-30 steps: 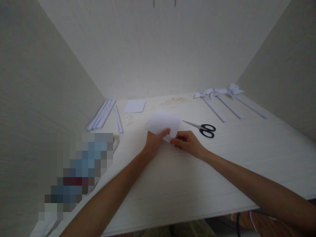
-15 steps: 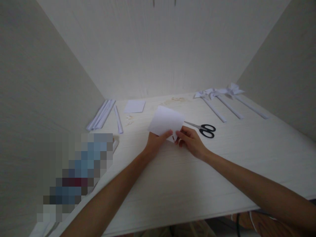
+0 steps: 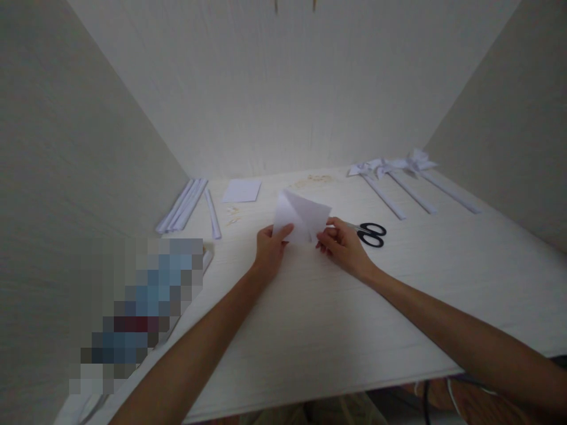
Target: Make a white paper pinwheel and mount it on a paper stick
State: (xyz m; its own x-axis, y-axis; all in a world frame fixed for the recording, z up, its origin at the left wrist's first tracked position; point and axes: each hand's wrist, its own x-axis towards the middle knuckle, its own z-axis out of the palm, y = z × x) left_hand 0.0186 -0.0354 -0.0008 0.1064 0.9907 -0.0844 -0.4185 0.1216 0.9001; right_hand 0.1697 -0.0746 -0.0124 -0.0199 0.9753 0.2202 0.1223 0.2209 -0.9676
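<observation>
A white sheet of paper [image 3: 301, 219] is held up over the middle of the table, a diagonal crease or cut line running down it. My left hand [image 3: 270, 248] pinches its lower left part, thumb on top. The lower right edge is gripped by my right hand [image 3: 341, 243], its fingers curled around the paper. Black-handled scissors [image 3: 372, 235] lie just beyond my right hand, which covers part of the blades.
White paper pinwheels on rolled sticks [image 3: 411, 189] lie at the back right. Several rolled paper tubes [image 3: 183, 206], a single tube [image 3: 213, 215] and a square paper [image 3: 241, 190] lie at the back left. Small toothpick-like pieces [image 3: 319, 178] are scattered near the wall.
My left hand has shifted left along the paper, apart from my right hand. The sheet has turned flatter to view, showing its diagonal line.
</observation>
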